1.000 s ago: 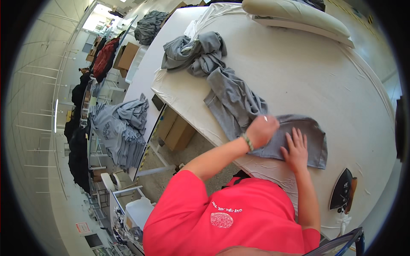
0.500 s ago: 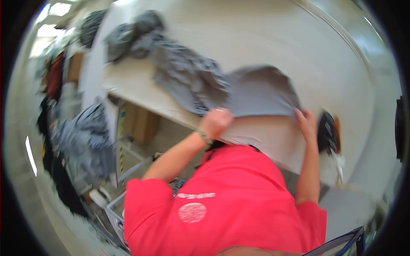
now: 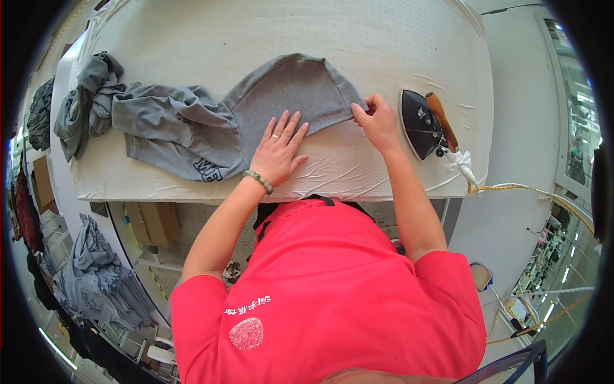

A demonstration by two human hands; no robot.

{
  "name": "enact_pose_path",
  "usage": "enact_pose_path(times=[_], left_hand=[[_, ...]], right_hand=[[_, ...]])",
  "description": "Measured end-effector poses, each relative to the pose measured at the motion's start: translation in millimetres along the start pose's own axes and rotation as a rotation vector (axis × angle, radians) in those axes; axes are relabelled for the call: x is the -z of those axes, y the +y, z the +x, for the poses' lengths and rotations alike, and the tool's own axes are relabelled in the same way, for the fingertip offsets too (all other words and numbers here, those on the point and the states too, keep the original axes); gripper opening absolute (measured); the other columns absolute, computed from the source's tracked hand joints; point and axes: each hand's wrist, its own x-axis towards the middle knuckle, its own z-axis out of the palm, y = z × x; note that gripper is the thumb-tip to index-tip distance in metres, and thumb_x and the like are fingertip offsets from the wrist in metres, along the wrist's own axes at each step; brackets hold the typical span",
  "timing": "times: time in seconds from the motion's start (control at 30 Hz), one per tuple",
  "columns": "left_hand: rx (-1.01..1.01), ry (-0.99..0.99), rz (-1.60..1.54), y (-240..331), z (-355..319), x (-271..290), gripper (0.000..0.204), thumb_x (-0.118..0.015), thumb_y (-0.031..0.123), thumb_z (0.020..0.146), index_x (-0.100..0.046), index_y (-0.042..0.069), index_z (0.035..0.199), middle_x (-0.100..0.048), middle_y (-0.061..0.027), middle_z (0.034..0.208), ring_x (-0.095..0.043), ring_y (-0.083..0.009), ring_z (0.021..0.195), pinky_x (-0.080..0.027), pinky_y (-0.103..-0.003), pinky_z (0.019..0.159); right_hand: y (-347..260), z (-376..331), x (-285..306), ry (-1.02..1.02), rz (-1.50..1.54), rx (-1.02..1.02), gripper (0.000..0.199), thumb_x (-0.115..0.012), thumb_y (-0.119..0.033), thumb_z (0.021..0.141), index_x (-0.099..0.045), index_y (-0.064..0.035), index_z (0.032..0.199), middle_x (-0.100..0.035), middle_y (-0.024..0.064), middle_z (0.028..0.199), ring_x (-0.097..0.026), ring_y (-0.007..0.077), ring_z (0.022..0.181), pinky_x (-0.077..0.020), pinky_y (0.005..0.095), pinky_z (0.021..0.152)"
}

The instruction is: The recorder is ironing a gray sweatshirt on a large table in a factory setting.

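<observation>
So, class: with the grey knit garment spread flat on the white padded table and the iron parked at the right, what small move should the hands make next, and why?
Probably the right hand should let go of the hem and reach for the black iron with a wooden handle beside it. The left hand already lies flat on the grey knit garment, which looks smooth on the white padded table.

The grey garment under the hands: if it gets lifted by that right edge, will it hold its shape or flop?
Probably flop: the grey garment lies limp on the padded table, bunched in soft folds at its left end. It looks light; the left hand flattens it with an open palm. Likely not slippery, since the right hand pinches its edge with fingertips alone.
</observation>
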Motion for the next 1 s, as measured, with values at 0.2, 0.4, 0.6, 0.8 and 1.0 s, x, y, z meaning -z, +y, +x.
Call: enact_pose_path(times=[0.2,0.4,0.6,0.8,1.0], left_hand=[[-0.057,-0.025,-0.116,33,63,-23,0.079,-0.059,0.049,0.099,-0.035,0.007,0.161,-0.03,-0.0123,0.17,-0.024,-0.0295,0.159,-0.016,-0.048,0.13],[0.073,-0.051,0.055,9,-10,-7,0.082,-0.059,0.05,0.098,-0.034,0.004,0.161,-0.031,-0.0132,0.17,-0.025,-0.0296,0.159,-0.015,-0.047,0.13],[0.138,0.016,0.026,29,-26,-15,0.084,-0.062,0.048,0.096,-0.035,0.002,0.161,-0.032,-0.0154,0.169,-0.026,-0.0309,0.158,-0.016,-0.048,0.13],[0.048,0.081,-0.078,75,51,-45,0.079,-0.061,0.044,0.098,-0.036,0.001,0.16,-0.033,-0.0157,0.168,-0.026,-0.0302,0.158,-0.017,-0.048,0.129],[0.099,0.085,-0.047,56,-5,-35,0.077,-0.061,0.043,0.099,-0.037,0.001,0.159,-0.033,-0.0154,0.169,-0.027,-0.0293,0.158,-0.018,-0.049,0.129]], right_hand=[[4,-5,-12,-0.009,-0.029,0.057,0.036,-0.08,-0.033,0.089,-0.066,-0.005,0.109,-0.072,0.0127,0.081,-0.073,0.027,0.079,-0.0564,0.0408,0.07],[28,-6,2,0.046,-0.062,0.07,0.034,-0.079,-0.03,0.091,-0.067,-0.0067,0.113,-0.072,0.0102,0.081,-0.071,0.0278,0.077,-0.0566,0.04,0.071],[20,-24,78,0.219,-0.304,0.578,0.037,-0.075,-0.013,0.093,-0.064,-0.0057,0.128,-0.073,0.0112,0.105,-0.07,0.0261,0.095,-0.0551,0.0373,0.085],[58,-32,146,0.399,-0.703,0.466,0.04,-0.074,-0.019,0.092,-0.064,-0.0044,0.129,-0.07,0.0128,0.112,-0.068,0.0297,0.104,-0.0532,0.0418,0.09],[57,-50,172,0.176,-0.659,0.277,0.045,-0.075,-0.029,0.093,-0.065,-0.0046,0.129,-0.07,0.0161,0.106,-0.068,0.0318,0.099,-0.0534,0.0427,0.087]])
